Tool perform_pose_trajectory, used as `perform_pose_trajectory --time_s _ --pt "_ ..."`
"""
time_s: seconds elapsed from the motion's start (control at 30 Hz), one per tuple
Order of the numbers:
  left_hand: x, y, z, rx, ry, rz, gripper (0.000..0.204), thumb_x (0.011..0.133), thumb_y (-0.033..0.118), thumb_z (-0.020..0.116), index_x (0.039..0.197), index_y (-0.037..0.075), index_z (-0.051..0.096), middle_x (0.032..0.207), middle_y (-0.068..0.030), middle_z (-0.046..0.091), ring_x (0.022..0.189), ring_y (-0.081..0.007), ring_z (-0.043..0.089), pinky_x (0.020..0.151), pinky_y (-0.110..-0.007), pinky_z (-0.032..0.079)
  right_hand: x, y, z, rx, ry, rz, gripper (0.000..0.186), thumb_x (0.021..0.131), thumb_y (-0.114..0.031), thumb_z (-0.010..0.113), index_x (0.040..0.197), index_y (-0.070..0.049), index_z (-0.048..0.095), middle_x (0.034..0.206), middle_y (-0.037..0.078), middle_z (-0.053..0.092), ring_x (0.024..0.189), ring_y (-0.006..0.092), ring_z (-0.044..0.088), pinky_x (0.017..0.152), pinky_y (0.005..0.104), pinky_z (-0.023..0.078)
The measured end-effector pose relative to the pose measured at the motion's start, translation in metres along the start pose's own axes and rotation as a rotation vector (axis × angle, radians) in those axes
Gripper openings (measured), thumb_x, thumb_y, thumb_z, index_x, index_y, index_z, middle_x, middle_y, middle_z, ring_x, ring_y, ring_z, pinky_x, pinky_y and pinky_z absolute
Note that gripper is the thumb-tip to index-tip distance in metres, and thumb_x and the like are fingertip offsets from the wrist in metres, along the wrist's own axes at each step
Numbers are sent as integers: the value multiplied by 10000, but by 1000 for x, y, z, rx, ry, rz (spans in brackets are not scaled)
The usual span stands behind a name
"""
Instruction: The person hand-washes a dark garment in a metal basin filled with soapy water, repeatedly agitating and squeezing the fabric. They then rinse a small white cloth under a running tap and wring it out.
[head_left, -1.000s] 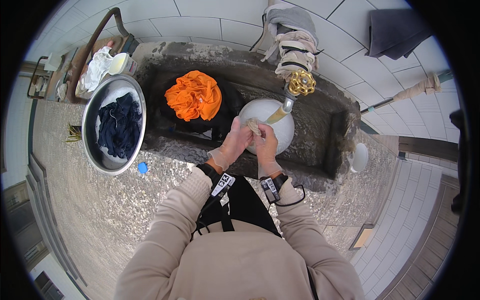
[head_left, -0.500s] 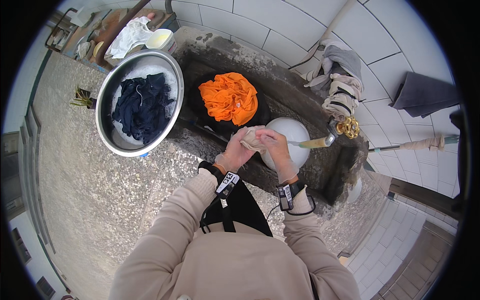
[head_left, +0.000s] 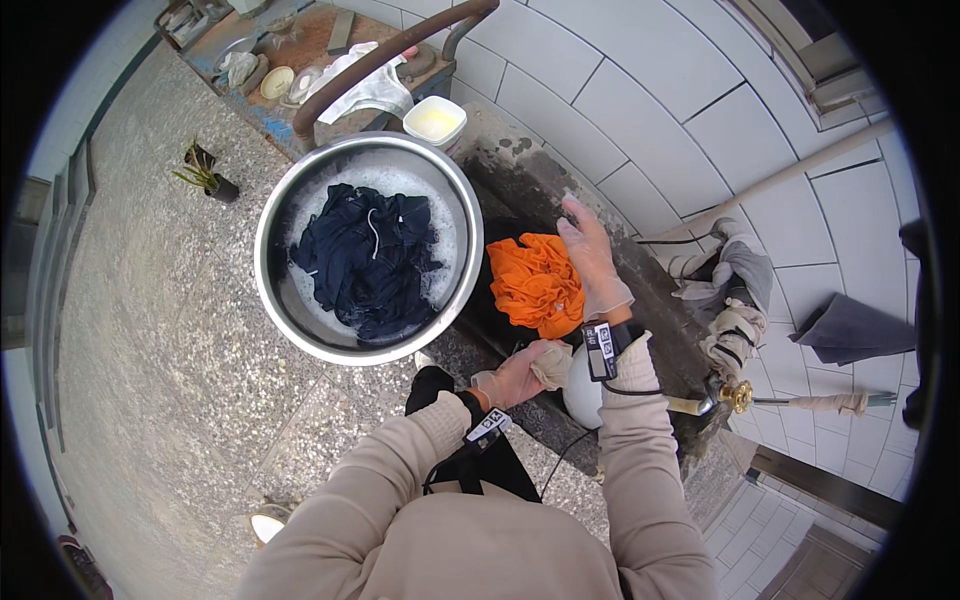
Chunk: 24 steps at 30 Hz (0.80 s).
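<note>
My left hand (head_left: 512, 380), in a clear glove, is closed on a small bunched beige cloth (head_left: 552, 366) beside a round white bowl (head_left: 580, 395) in the stone sink (head_left: 530, 180). Farther forward, my right hand (head_left: 592, 255), gloved too, reaches past the right side of a crumpled orange cloth (head_left: 528, 285). Its fingers are stretched out, and I see nothing in them. Part of the bowl is hidden by my right wrist. To the left, a metal basin (head_left: 263, 250) holds dark navy clothing (head_left: 365, 260) in sudsy water.
A brass-handled tap (head_left: 737, 397) with a short hose (head_left: 690, 405) stands at the sink's right end. Grey cloths (head_left: 745, 265) wrap the pipe. Behind the basin are a white tub (head_left: 436, 121) and a rusty curved bar (head_left: 385, 60). A potted plant (head_left: 215, 185) sits left.
My hands have parted: the right let go of the beige cloth and moved forward past the orange cloth. The left keeps the beige cloth. My view has shifted toward the left.
</note>
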<state>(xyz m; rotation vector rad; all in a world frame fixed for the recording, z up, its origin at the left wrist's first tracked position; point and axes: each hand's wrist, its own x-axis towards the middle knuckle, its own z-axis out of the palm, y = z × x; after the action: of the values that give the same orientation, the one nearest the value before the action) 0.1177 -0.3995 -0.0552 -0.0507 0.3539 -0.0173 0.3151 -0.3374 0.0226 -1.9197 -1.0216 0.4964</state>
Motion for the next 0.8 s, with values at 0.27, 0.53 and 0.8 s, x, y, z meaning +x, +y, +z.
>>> perform_pose_trajectory --time_s 0.27,0.53,0.8 --pt "5 15 -19 5 -80 -83 325 939 280 460 1162 45 487 1105 -42 538 1028 -137 523 910 -275 407 198 -76 103 -883 -590 -728 465 794 -33 564 1249 -72 473 1228 150 513 1123 304 498 956 366 398" --pt "5 26 -18 -19 -29 -141 332 943 296 452 1180 66 486 1148 -23 529 1074 -144 505 935 -292 388 227 -91 148 -1171 -981 -420 250 887 -126 444 1094 -79 577 922 155 614 779 319 612 760 414 461" --pt "6 30 -20 -13 -53 -145 387 944 290 452 1225 24 459 1187 -46 511 1095 -159 501 962 -311 386 231 -83 139 -931 -719 -638 132 728 -31 567 851 -73 587 817 169 610 854 339 602 719 402 461"
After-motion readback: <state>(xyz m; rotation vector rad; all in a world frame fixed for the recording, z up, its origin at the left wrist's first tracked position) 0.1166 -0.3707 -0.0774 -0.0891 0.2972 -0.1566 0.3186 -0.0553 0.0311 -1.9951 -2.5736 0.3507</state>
